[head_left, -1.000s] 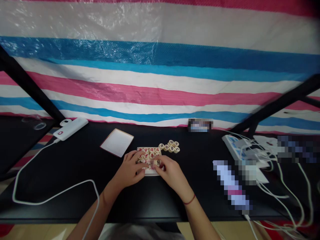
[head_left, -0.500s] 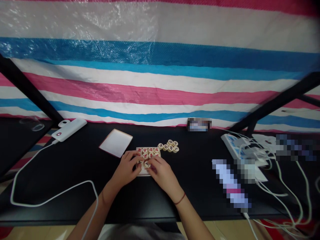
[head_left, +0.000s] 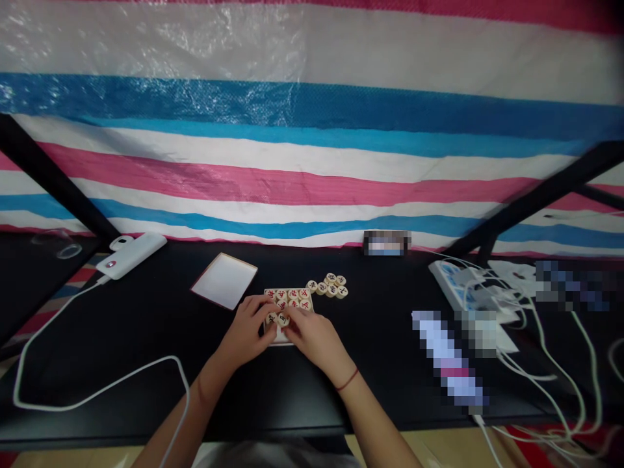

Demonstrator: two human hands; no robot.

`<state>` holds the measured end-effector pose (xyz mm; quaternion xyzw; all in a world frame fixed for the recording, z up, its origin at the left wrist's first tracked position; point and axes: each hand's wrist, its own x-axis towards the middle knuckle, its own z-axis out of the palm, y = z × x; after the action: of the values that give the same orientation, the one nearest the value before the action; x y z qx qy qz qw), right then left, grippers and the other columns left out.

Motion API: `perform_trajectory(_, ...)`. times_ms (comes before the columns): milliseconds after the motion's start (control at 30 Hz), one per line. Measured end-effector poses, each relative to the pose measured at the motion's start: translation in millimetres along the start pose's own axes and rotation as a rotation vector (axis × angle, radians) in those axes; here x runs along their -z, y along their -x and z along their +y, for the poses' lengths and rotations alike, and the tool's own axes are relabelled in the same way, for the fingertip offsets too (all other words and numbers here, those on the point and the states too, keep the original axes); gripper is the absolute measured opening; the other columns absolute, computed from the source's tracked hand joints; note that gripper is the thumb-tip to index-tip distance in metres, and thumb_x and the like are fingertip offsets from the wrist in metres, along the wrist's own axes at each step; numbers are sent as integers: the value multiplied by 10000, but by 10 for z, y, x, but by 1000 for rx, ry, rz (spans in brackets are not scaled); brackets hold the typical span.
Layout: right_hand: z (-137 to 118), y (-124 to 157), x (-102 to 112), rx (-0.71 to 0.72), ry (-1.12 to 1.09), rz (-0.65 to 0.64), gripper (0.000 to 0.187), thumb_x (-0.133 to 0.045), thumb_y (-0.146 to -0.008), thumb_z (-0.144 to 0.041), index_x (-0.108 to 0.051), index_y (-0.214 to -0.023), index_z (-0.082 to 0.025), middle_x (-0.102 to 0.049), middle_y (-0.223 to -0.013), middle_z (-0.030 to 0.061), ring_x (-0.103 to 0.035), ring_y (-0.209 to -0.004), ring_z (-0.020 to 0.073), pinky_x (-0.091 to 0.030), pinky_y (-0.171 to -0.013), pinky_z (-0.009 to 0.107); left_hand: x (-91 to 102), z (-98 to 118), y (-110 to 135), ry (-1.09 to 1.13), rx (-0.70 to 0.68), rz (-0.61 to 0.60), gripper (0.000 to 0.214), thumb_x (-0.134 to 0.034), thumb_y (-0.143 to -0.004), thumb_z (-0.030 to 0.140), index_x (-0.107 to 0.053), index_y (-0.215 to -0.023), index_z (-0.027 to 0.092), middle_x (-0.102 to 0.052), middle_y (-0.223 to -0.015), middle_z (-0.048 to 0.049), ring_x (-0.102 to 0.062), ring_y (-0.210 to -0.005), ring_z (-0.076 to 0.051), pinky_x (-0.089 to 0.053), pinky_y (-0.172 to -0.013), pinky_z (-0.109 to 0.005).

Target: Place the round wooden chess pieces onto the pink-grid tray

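A small shallow box (head_left: 275, 335) on the black table holds rows of round wooden chess pieces (head_left: 291, 298) with red and black characters. My left hand (head_left: 246, 331) curls at the box's left edge, fingertips on the pieces. My right hand (head_left: 312, 335), with a red string on the wrist, lies over the box's near right part, fingers bent and pinching at pieces in the near row. Several loose pieces (head_left: 330, 286) lie in a cluster just right of the box. The box's white lid (head_left: 224, 281) rests flat to the left.
A white power bank (head_left: 131, 255) with a long white cable (head_left: 97, 383) lies at the far left. A power strip (head_left: 461, 286) with tangled white cables sits at the right. Striped plastic sheeting (head_left: 312, 130) hangs behind the table. Black frame bars slant at both sides.
My right hand has slid left across the box, from its right edge to the near middle. My left hand stays at the left edge. The view has shifted slightly.
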<state>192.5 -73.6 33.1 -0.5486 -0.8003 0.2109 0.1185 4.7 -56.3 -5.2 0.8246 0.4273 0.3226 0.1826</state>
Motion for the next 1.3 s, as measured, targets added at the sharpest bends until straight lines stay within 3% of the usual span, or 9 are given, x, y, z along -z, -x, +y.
perform_trajectory(133,202,31,222,0,-243,172,185,-563,-881,-288,-618,-1048,-230,-683,-928,17,-626,-757,147,-450,-701,227,-21,-11,8,4,0,9,391,-561,-823,190,-546,-1212,223,-531,-1244,-103,-453,-1208,-270,-398,-1046,-465)
perform_trajectory(267,631,-102,453,-186,-85,390,206,-516,-905,-298,-640,-1030,-191,-670,-1039,64,-632,-870,175,-450,-771,247,5,-1,-78,-24,-33,6,417,-556,-844,210,-510,-1258,213,-483,-1309,-116,-424,-1247,-272,-385,-1069,-461)
perform_trajectory(333,817,-238,531,-276,36,340,244,-519,-898,-286,-641,-1084,-184,-656,-1110,83,-635,-930,195,-445,-799,261,37,29,-185,-52,-67,-8,397,-557,-845,218,-532,-1241,213,-481,-1312,-117,-426,-1249,-276,-382,-1071,-465)
perform_trajectory(433,962,-459,602,-384,161,151,294,-532,-883,-317,-645,-1126,-198,-678,-1079,92,-648,-947,219,-446,-774,270,83,76,-362,-102,-107,-42,318,-573,-836,230,-609,-1152,226,-496,-1297,-112,-439,-1240,-287,-368,-1073,-485)
perform_trajectory(567,992,-661,646,-437,201,-7,265,-582,-833,-339,-693,-1036,-209,-714,-995,83,-662,-946,230,-450,-731,263,91,57,-456,-160,-131,-108,358,-674,-748,271,-648,-1104,240,-444,-1376,-107,-378,-1298,-337,-330,-1086,-528)
perform_trajectory(867,1057,-822,632,-436,204,-31,271,-712,-687,-251,-720,-955,-212,-724,-980,79,-673,-920,234,-458,-718,259,14,-67,-337,-142,-123,-198,607,-724,-716,351,-546,-1290,266,-428,-1419,-99,-357,-1329,-334,-256,-1125,-549)
perform_trajectory(1067,1001,-744,684,-404,159,105,215,-621,-777,-253,-705,-970,-210,-728,-952,64,-672,-909,213,-460,-739,258,33,-35,-329,-109,-123,-238,405,-716,-722,284,-658,-1123,288,-427,-1427,-65,-334,-1342,-334,-236,-1131,-550)
perform_trajectory(1200,912,-533,637,-269,-129,337,198,-630,-782,-323,-700,-917,-197,-723,-869,33,-664,-791,172,-467,-708,246,35,-51,-326,-81,-135,-257,200,-693,-758,268,-716,-955,290,-451,-1402,-38,-340,-1338,-324,-226,-1130,-550)
perform_trajectory(1300,806,-351,510,-217,-338,415,248,-632,-780,-385,-697,-913,-186,-715,-845,35,-636,-691,153,-474,-656,255,30,-67,-326,-68,-142,-250,190,-680,-781,278,-714,-967,291,-460,-1388,-37,-338,-1333,-311,-250,-1125,-532)
